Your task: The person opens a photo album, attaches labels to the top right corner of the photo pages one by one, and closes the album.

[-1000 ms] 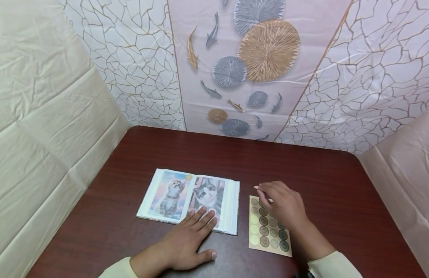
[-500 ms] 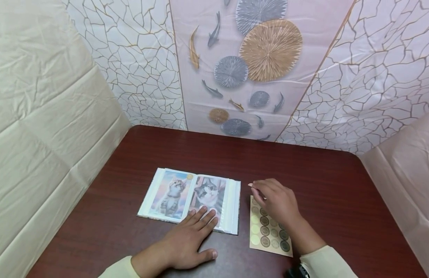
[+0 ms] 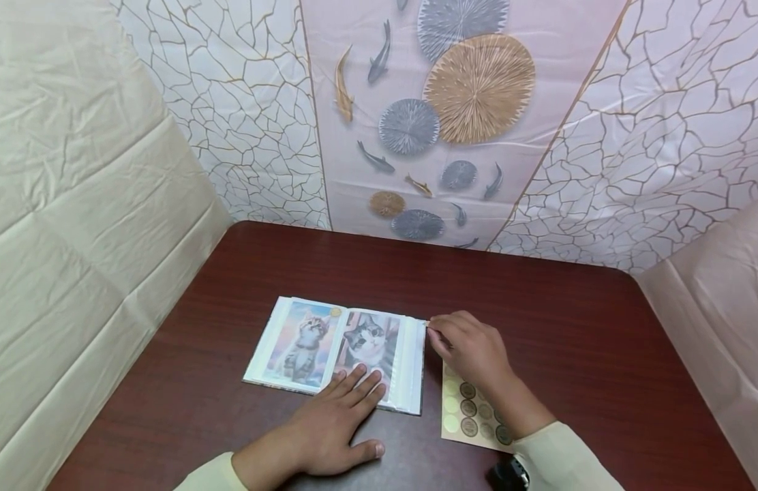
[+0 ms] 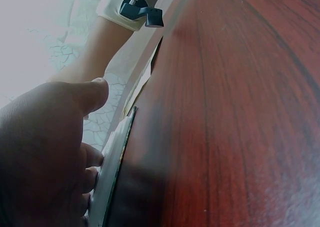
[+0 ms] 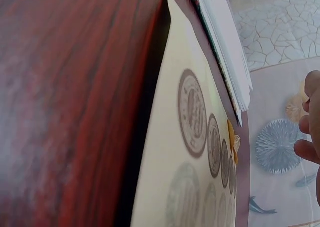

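An open photo album lies on the table, with a kitten picture on its left page and a grey-and-white cat picture on its right. My left hand rests flat, fingers spread, over the lower part of the right page. My right hand pinches a small sticker between thumb and forefinger at the album's upper right corner. Below that hand lies a tan sticker sheet with rows of round stickers, its upper part hidden by the hand and forearm. A gold round sticker shows at the kitten picture's upper right corner.
The dark red wooden table reaches back to a patterned cloth backdrop. Pale cloth hangs along the left side, and more on the right. A black wrist camera sits under the right sleeve.
My right hand has moved left with the sticker, from above the sticker sheet to the album's upper right corner. My left hand stays on the page.
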### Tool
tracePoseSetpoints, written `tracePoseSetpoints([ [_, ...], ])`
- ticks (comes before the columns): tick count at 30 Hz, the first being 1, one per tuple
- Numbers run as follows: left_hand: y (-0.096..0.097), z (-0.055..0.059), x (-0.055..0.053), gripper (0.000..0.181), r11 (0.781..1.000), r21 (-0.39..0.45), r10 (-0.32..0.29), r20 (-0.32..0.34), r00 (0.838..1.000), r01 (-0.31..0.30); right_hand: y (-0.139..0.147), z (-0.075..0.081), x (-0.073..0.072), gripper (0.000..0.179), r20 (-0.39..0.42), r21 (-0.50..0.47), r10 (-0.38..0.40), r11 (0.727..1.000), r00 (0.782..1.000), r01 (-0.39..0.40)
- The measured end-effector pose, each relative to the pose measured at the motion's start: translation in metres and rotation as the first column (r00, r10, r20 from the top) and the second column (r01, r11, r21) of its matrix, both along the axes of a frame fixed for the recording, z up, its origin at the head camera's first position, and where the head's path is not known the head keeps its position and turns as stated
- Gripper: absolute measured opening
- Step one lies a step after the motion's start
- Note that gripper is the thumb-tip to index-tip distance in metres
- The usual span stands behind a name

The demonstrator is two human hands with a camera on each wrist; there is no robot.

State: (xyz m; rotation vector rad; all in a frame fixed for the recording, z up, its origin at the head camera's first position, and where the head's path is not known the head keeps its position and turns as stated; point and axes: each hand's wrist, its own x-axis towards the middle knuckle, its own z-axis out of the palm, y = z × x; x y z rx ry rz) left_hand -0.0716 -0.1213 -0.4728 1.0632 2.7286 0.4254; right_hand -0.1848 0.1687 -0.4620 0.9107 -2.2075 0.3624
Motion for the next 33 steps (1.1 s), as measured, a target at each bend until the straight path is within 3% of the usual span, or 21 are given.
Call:
tracePoseSetpoints([
  [14, 0.000, -0.001, 0.000, 0.082, 1.000, -0.015, 0.000, -0.028, 1.000, -0.001, -0.019, -0.004, -0.007, 0.013, 0.039, 0.023, -0.006, 1.000, 0.999, 0.005],
  [33, 0.001, 0.003, 0.001, 0.082, 1.000, -0.022, 0.007, -0.004, 1.000, -0.007, -0.033, -0.011, -0.019, 0.008, 0.045, 0.041, 0.022, 0.999, 0.999, -0.024],
])
